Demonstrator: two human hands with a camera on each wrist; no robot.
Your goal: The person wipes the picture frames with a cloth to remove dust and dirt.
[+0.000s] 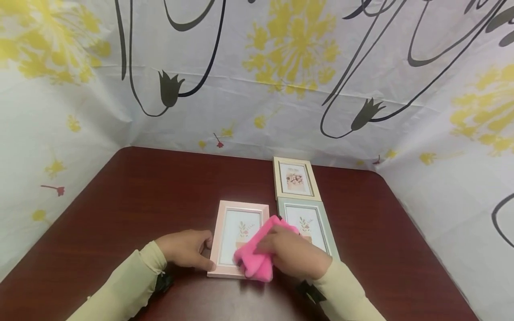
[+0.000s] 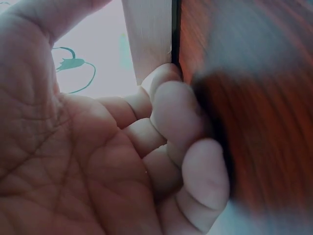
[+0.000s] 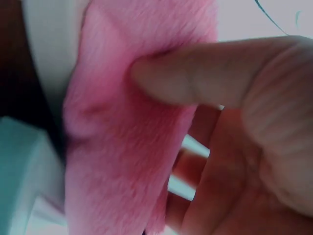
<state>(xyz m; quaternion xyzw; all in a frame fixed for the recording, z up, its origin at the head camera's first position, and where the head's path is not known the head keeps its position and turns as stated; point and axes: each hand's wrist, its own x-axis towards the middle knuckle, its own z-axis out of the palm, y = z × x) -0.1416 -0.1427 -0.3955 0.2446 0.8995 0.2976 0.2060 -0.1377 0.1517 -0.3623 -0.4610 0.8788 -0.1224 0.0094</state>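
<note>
A pink picture frame [image 1: 218,234] with a plant print lies flat on the dark red-brown table. My left hand [image 1: 184,249] holds it at the left side, thumb at the near corner and fingers bent against the edge. In the left wrist view the fingertips rest low by the side of the frame [image 2: 150,36]. My right hand [image 1: 297,252] grips a bright pink cloth [image 1: 257,261], which covers the frame's lower right part. The right wrist view has the thumb pressing into the fuzzy cloth [image 3: 117,156].
Right of the pink frame lies a pale green picture frame [image 1: 328,227], partly hidden by the right hand. Beyond it a cream picture frame [image 1: 277,178] lies end to end with it. A patterned white sheet [image 1: 225,120] stands around the table [image 1: 168,191].
</note>
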